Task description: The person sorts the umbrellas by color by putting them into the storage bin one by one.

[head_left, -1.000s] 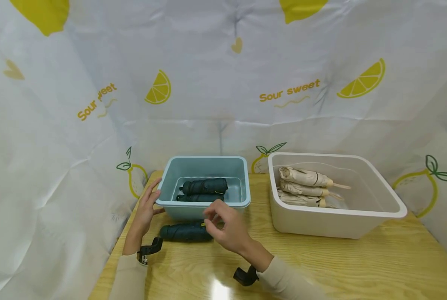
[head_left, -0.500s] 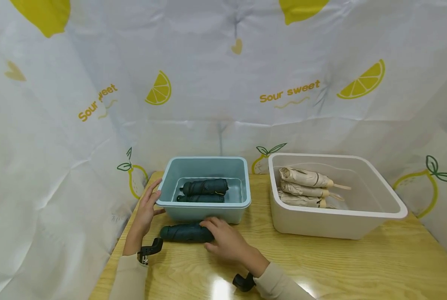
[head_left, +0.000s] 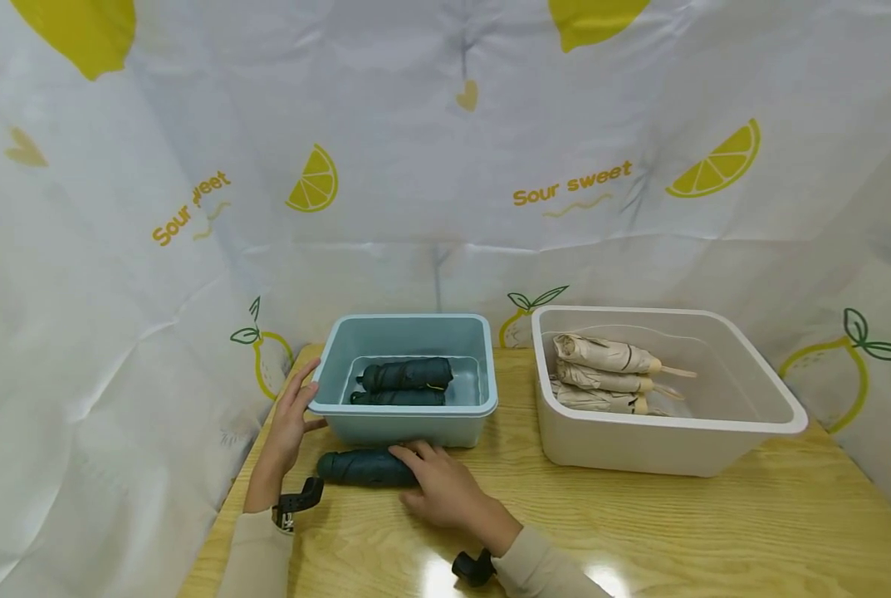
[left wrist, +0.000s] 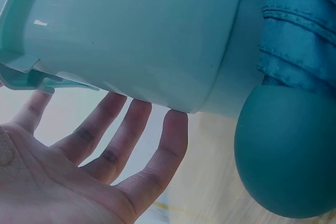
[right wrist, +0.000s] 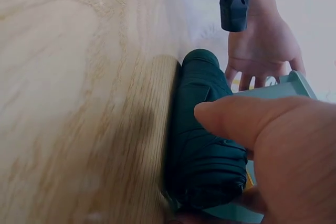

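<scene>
A folded dark green umbrella (head_left: 363, 468) lies on the table in front of the light blue bin (head_left: 408, 428). My right hand (head_left: 448, 492) grips its right end; in the right wrist view the thumb (right wrist: 231, 119) lies over the umbrella (right wrist: 191, 129), the other fingers mostly hidden behind it. At the bin's left side is my left hand (head_left: 288, 423), and in the left wrist view its spread, nearly straight fingers (left wrist: 168, 140) touch the outer wall. Two more dark green folded umbrellas (head_left: 405, 374) lie inside the blue bin.
To the right stands a larger white bin (head_left: 662, 444) with three beige folded umbrellas (head_left: 605, 353) stacked at its left side. Both bins stand on a wooden table (head_left: 602, 523). A lemon-printed white cloth (head_left: 415, 191) hangs behind and at the sides.
My right hand has come down from the blue bin's front rim and taken hold of the umbrella on the table. The left hand has stayed at the bin's side.
</scene>
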{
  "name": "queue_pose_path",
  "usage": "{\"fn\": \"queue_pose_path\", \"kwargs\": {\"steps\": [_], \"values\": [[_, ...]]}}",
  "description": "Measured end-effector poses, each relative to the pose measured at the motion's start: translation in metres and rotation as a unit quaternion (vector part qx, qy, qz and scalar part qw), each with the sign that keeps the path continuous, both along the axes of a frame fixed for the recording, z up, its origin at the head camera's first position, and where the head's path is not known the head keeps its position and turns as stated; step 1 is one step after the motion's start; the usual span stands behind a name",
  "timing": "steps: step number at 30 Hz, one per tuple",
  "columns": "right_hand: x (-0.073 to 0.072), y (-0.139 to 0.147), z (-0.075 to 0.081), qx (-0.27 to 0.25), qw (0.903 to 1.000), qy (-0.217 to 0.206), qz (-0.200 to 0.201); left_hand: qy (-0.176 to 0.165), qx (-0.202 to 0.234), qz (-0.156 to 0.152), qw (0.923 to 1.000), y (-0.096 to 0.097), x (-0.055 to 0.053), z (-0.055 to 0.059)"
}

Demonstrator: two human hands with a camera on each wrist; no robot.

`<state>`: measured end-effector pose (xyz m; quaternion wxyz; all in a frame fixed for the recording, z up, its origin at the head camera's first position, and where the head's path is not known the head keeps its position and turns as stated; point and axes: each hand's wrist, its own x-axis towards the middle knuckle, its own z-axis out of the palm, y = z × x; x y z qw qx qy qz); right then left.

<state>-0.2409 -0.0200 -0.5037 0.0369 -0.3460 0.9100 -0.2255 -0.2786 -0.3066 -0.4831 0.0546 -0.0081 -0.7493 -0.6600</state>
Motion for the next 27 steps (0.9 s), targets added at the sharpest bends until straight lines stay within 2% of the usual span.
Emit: {"fn": "queue_pose_path", "kwargs": {"steps": [10, 23, 27], "values": [[-0.001, -0.01, -0.007, -0.008, 0.9993, 0.021, -0.031, 0.003, 0.0, 0.0, 1.0, 0.0, 0.001, -0.001], [-0.002, -0.01, -0.011, -0.016, 0.9985, 0.041, -0.035, 0.01, -0.007, 0.001, 0.9999, 0.0, 0.001, -0.001], [-0.003, -0.008, -0.012, -0.027, 0.9987, 0.03, -0.032, 0.009, -0.009, 0.002, 0.9999, 0.0, 0.0, 0.0]]}}
